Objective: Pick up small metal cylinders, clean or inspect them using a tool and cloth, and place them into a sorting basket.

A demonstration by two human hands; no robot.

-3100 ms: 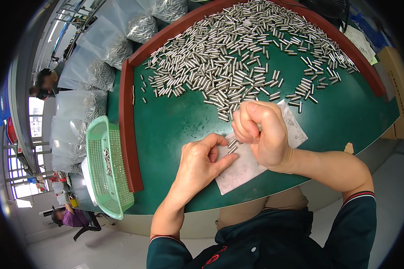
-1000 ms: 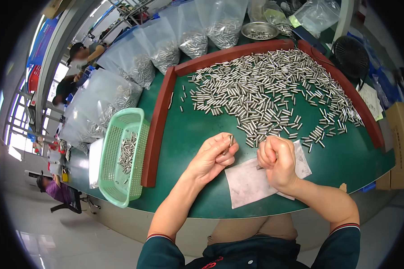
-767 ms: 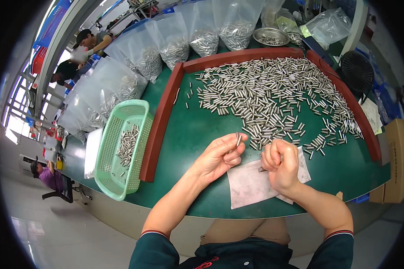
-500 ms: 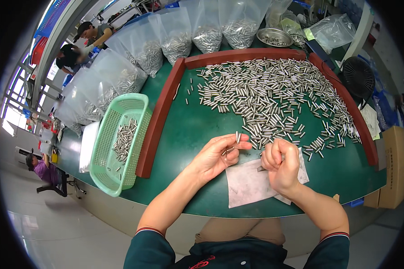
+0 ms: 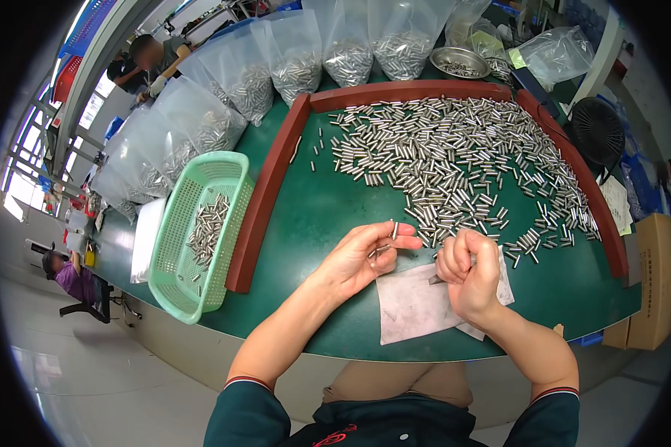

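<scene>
My left hand point(image 5: 361, 261) is closed, palm turned up, with a short shiny metal pin point(image 5: 395, 231) pinched upright at the fingertips. More metal shows beneath in the curled fingers, too small to count. Beside it my right hand point(image 5: 467, 272) makes a fist around a tool whose flat grey end point(image 5: 435, 280) sticks out toward the left; the rest is hidden in the palm. Under the right hand lies a stained pale cloth point(image 5: 410, 316). Just beyond both hands spreads a large heap of loose metal pins point(image 5: 447, 164) on the green tabletop point(image 5: 328, 212).
A dark red wooden border point(image 5: 265, 201) frames the heap. Left of it stands a green plastic basket point(image 5: 164, 276) holding pins. Pin-filled clear bags point(image 5: 294, 63) line the back, beside a metal bowl point(image 5: 458, 52). A black fan point(image 5: 596, 127) and cardboard box point(image 5: 657, 279) are right. Other people sit left.
Both hands stay in almost the same place. The pin at my left fingertips has shifted slightly. At the far left, a co-worker has raised their upper body a little.
</scene>
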